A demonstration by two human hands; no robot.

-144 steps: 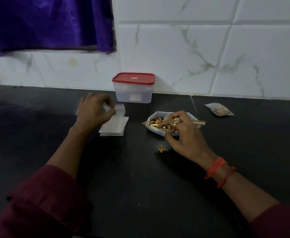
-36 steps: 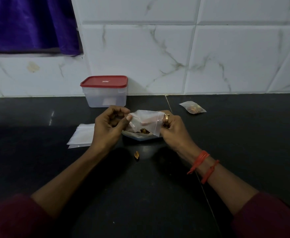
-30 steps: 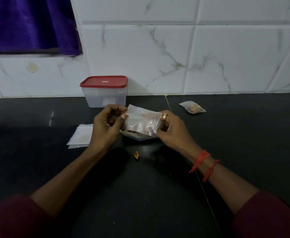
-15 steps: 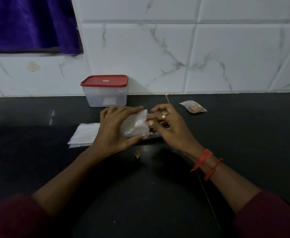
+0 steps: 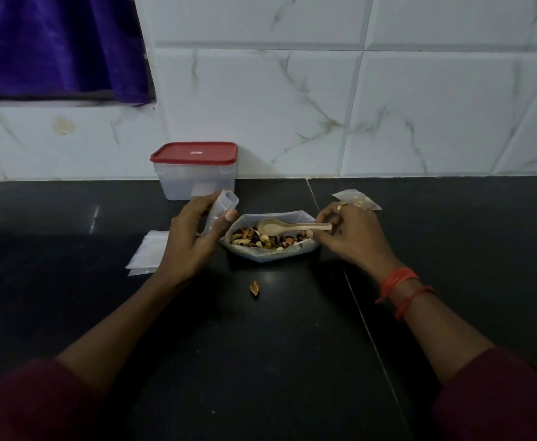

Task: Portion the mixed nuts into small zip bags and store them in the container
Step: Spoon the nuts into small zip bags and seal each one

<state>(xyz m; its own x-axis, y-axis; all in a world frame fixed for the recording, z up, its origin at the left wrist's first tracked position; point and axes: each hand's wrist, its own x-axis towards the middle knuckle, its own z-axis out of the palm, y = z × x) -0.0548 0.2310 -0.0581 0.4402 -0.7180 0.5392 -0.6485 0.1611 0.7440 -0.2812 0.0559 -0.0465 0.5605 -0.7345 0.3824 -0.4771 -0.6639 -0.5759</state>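
The small zip bag [image 5: 222, 205] stands upright with its mouth open. The left hand [image 5: 192, 241] grips it between curled fingers [image 5: 201, 200] and thumb. Just right of those fingers the open bag of mixed nuts [image 5: 270, 246] lies on the bench [image 5: 260, 361] with a spoon [image 5: 287, 226] across it. The right hand [image 5: 351, 238] pinches the spoon's handle end. Half a second ago both hands held the small bag over the nuts; now they have parted. Beyond the left fingers stands the red-lidded container [image 5: 194, 170], its lid label too small to read. A filled bag [image 5: 361, 200] lies behind the right hand, and a stray nut [image 5: 254, 288] lies nearer the person.
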